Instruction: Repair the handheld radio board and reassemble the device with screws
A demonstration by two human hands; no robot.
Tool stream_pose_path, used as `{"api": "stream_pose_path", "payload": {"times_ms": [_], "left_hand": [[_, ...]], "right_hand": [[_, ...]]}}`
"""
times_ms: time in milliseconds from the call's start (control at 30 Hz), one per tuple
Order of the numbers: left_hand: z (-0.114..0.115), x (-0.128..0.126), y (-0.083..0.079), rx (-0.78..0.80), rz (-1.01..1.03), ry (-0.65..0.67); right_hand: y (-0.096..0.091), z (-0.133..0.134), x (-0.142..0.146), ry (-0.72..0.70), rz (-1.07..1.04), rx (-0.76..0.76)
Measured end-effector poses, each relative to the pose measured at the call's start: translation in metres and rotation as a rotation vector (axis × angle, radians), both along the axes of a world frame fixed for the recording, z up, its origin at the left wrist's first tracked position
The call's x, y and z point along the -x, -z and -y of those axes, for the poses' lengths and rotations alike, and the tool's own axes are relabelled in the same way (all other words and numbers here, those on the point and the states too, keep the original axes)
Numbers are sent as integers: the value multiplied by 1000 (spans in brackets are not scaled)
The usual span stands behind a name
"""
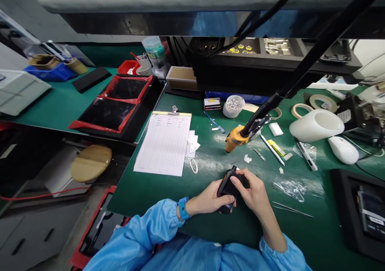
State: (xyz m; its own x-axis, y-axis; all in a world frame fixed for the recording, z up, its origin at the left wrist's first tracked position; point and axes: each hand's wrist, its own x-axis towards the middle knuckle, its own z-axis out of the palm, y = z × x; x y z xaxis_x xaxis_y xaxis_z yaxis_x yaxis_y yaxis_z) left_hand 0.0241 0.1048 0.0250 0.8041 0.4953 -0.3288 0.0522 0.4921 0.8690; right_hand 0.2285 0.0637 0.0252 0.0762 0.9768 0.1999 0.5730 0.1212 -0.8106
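Observation:
A black handheld device (228, 188) with a stubby top and a small orange mark on its side is held above the green bench. My left hand (210, 198) is wrapped round its lower part, thumb across the face. The fingers of my right hand (251, 188) grip its upper right edge, the thumb pressing on the face. A small white bit shows by the right fingertips; what it is I cannot tell. Beyond the device hangs a yellow electric screwdriver (235, 138) on a black arm. Tweezers (291, 209) lie to the right of my right hand.
A clipboard with a printed sheet (165, 142) lies to the left. Behind are a tub of screws (234, 105) and tape rolls (301, 110). Rightward are a white cylinder (315, 125), a mouse (343, 149), plastic film (291, 188) and a black foam tray (339, 206).

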Motion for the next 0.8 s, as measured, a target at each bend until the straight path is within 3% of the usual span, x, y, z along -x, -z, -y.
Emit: {"api": "stream_pose_path", "payload": {"times_ms": [167, 300, 400, 567, 667, 800], "left_hand": [[-17, 10, -2, -193, -49, 43], [-43, 25, -3, -443, -153, -19], [-73, 31, -1, -667, -284, -145], [-145, 29, 5, -1100, -560, -337], [-179, 23, 7, -1281, -698, -293], [-196, 14, 10, -1417, -807, -121]], "right_hand": [[0, 1, 4, 32, -93, 50], [-1, 0, 4, 12, -200, 120], [-1, -1, 5, -25, -262, 180], [0, 2, 12, -92, -287, 248], [2, 4, 14, -107, -272, 260], [5, 5, 12, -103, -247, 265]]}}
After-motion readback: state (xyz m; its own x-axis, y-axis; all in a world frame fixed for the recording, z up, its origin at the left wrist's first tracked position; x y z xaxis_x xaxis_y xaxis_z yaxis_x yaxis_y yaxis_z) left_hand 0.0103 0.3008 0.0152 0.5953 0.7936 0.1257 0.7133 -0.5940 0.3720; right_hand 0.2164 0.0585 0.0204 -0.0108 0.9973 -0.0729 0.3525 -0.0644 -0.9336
